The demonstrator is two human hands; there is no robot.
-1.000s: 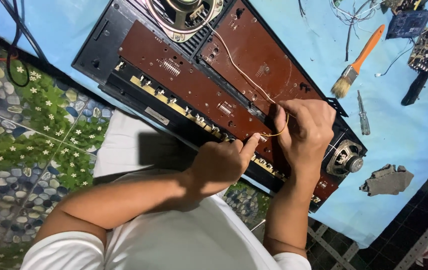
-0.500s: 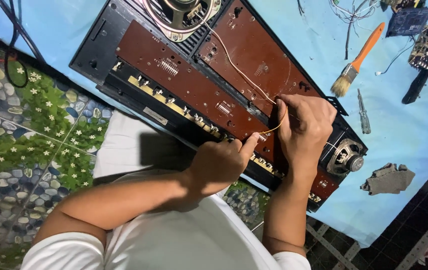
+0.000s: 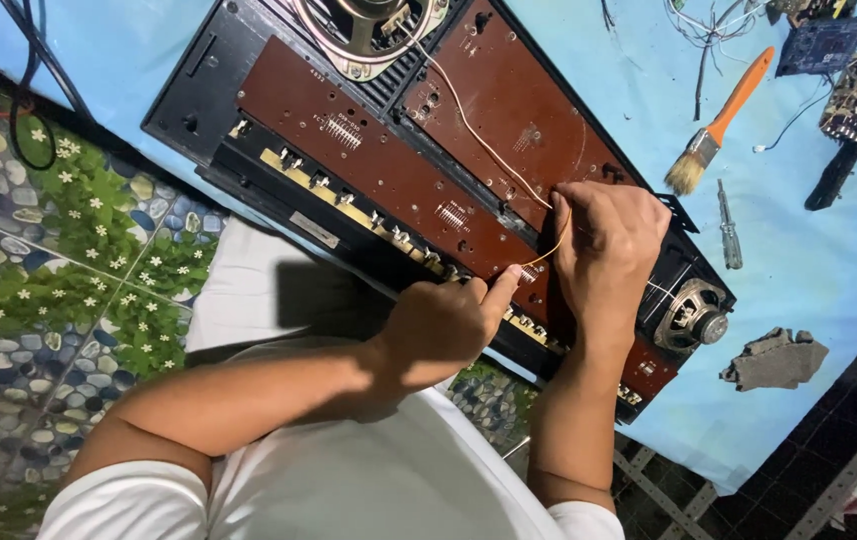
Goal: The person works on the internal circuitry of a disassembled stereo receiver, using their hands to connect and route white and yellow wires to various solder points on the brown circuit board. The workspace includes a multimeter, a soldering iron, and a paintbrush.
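Note:
An opened black radio chassis [image 3: 199, 90] lies on a light blue cloth, its brown circuit boards [image 3: 369, 160] facing up. A thin yellow wire [image 3: 469, 125] runs from the big speaker [image 3: 369, 30] at the top down to my right hand [image 3: 614, 250], which pinches it over the right part of the board. My left hand [image 3: 444, 325] is curled, and its index fingertip presses on the board's front edge where the wire's loop ends. The two hands are close together.
A small speaker [image 3: 694, 318] sits at the chassis's right end. On the cloth to the right lie an orange-handled brush [image 3: 719, 120], a small screwdriver [image 3: 729, 225], a grey plastic piece [image 3: 774, 360], loose boards [image 3: 849, 80] and wires. Patterned floor [image 3: 39, 290] lies left.
Almost nothing has moved. Both hands stay at the same spot on the board; the wire loop under my right hand has shifted slightly.

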